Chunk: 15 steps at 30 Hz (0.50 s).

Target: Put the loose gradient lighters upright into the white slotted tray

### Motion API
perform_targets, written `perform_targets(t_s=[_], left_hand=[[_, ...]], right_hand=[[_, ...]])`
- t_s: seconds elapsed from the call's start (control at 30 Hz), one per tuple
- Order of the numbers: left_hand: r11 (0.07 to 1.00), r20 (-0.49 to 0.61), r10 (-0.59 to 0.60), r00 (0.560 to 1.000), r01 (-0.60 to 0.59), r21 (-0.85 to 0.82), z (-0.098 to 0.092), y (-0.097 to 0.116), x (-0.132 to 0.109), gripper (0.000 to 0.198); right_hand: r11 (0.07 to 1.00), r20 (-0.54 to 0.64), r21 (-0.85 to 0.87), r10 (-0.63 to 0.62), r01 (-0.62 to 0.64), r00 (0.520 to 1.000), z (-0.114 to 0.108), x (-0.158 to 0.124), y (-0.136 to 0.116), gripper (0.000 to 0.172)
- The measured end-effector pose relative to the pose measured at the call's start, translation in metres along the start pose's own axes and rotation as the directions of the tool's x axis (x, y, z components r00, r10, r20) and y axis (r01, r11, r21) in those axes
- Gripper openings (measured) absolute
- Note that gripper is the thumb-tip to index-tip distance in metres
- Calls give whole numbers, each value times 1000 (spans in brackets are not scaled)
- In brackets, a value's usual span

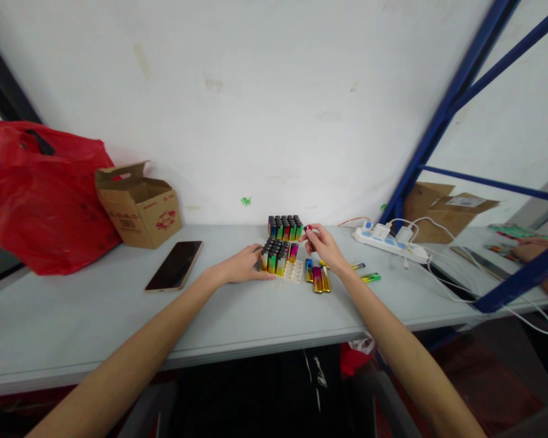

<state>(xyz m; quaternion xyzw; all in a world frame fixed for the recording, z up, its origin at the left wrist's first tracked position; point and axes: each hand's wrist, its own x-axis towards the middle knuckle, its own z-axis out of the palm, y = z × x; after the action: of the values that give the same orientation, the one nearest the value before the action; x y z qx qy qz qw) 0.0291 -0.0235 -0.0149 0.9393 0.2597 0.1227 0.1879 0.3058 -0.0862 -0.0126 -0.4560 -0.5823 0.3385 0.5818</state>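
Observation:
A white tray point(294, 272) with small slots lies on the table, its left part filled with upright shiny lighters point(274, 258) in rainbow colours with black tops. My left hand point(243, 265) grips the tray's left end, thumb along the front. Between the fingers of my right hand point(323, 243) is a lighter point(310, 240), held just above and right of the tray. One pink and gold lighter point(293, 252) stands beside the filled rows. Behind the tray is a full block of upright lighters point(285, 227). Several loose lighters point(318, 280) lie to the right, some under my right wrist.
On the left are a phone point(175, 266), an open cardboard box point(139, 207) and a red plastic bag point(45, 201). A white power strip point(390, 243) with plugs and cables lies right, by a blue metal frame point(432, 140). Beyond it, another person's hand point(532, 249) shows.

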Motion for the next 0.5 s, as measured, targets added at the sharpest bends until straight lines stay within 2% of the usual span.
perform_targets(t_s=[0.13, 0.33, 0.5], left_hand=[[1000, -21, 18, 1000, -18, 9, 2, -3, 0, 77], [1000, -3, -5, 1000, 5, 13, 1, -1, 0, 79], [1000, 0, 19, 1000, -19, 11, -1, 1, -1, 68]], right_hand=[[996, -2, -30, 88, -88, 996, 7, -6, -3, 55], [937, -67, -345, -83, 55, 994, 15, -11, -8, 55], [871, -117, -481, -179, 102, 977, 22, -15, -13, 51]])
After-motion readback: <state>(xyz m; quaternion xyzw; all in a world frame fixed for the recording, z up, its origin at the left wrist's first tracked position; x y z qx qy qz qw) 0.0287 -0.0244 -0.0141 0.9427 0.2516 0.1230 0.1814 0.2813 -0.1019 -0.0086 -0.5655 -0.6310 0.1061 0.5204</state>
